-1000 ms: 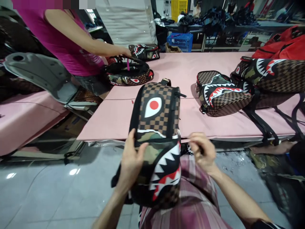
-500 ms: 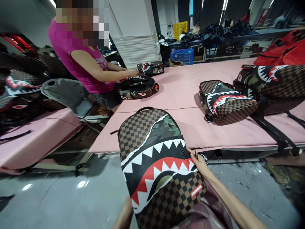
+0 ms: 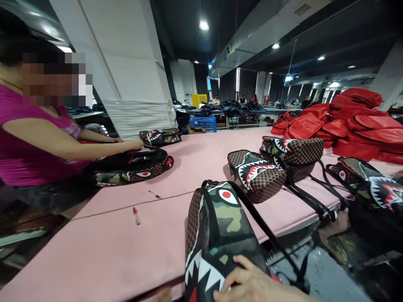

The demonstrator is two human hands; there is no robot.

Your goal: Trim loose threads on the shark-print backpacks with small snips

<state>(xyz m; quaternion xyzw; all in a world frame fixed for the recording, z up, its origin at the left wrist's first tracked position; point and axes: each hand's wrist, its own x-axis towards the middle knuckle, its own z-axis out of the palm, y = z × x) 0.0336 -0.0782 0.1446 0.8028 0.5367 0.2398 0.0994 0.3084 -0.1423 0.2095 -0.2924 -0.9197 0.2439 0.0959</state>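
Note:
A backpack with brown checks, camouflage, a red eye and shark teeth stands upright at the table's front edge, its side panel towards me and its lower part cut off by the frame. My right hand grips its side, fingers curled against the camouflage and tooth print. A black strap hangs down on its right. Only a blurred sliver of my left hand shows at the bottom edge, left of the backpack; its fingers are hidden.
On the pink table lie a red-capped marker and a pen. More shark-print backpacks lie to the right, before a heap of red bags. At left, a co-worker in a pink shirt handles an open backpack.
The view has swung up and to the right. The backpack has turned from its front panel to its side and is now upright at the table edge. My right hand has shifted onto its side.

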